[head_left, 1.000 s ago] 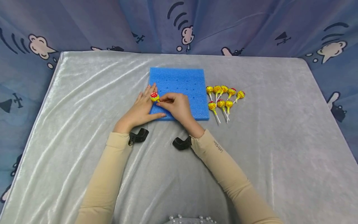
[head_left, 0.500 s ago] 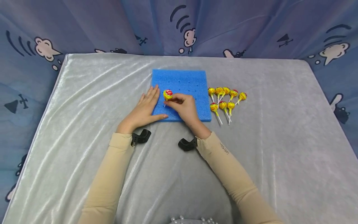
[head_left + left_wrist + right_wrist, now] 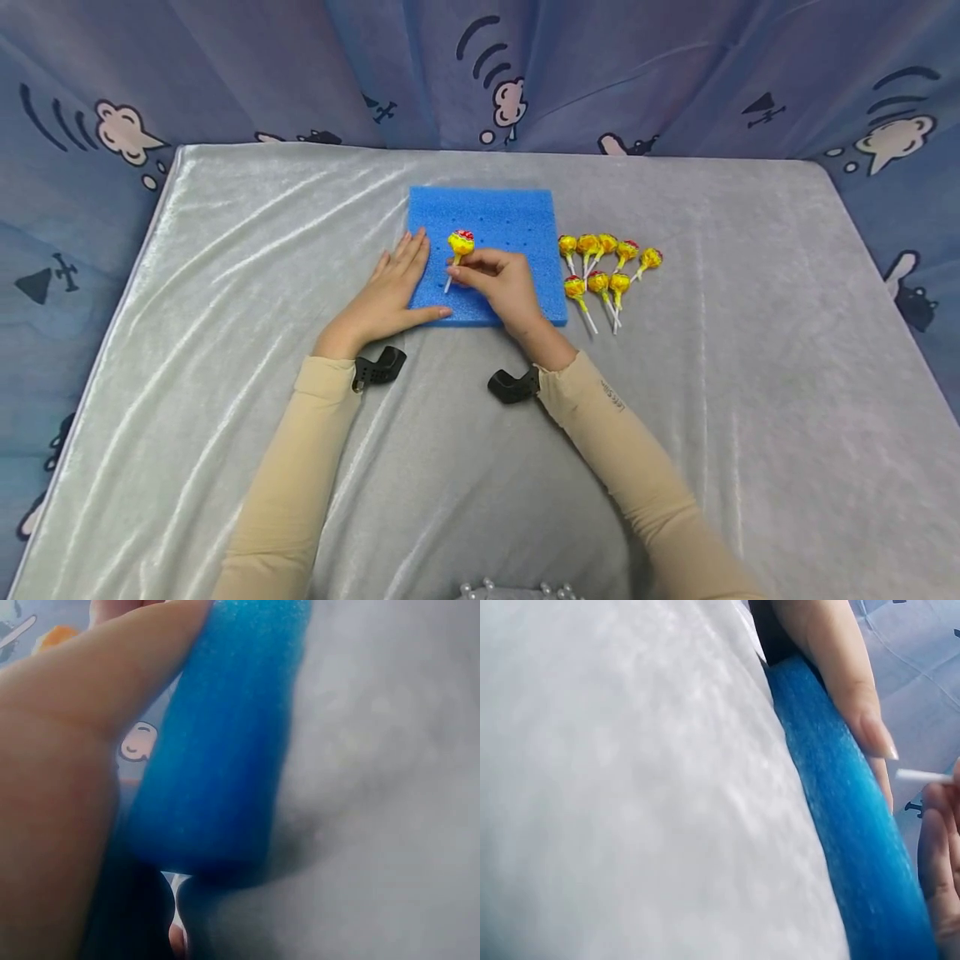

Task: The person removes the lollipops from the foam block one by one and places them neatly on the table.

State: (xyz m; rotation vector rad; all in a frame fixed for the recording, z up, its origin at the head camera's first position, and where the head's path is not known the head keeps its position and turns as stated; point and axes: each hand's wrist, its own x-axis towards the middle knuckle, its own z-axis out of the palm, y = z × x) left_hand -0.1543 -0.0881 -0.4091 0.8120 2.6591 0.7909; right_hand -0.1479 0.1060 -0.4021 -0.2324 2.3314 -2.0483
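Note:
A blue foam square [image 3: 510,217] with rows of small holes lies on the silver cloth. My left hand [image 3: 390,287] rests flat on its left edge, fingers straight, thumb along the front edge [image 3: 217,772]. My right hand [image 3: 495,279] pinches the white stick of a yellow lollipop [image 3: 461,243] with a red top, holding it upright and slightly tilted over the foam's left part. The stick's tip [image 3: 922,777] shows in the right wrist view above the foam edge [image 3: 847,825].
Several yellow lollipops [image 3: 603,267] lie in a loose group on the cloth just right of the foam. The table [image 3: 225,250] is covered in shiny silver cloth, with a blue cartoon-print curtain [image 3: 300,67] behind and at both sides.
My right hand has carried the lollipop rightward from beside the left fingers and turned it from lying tilted to standing nearly upright over the foam. The left hand stays put.

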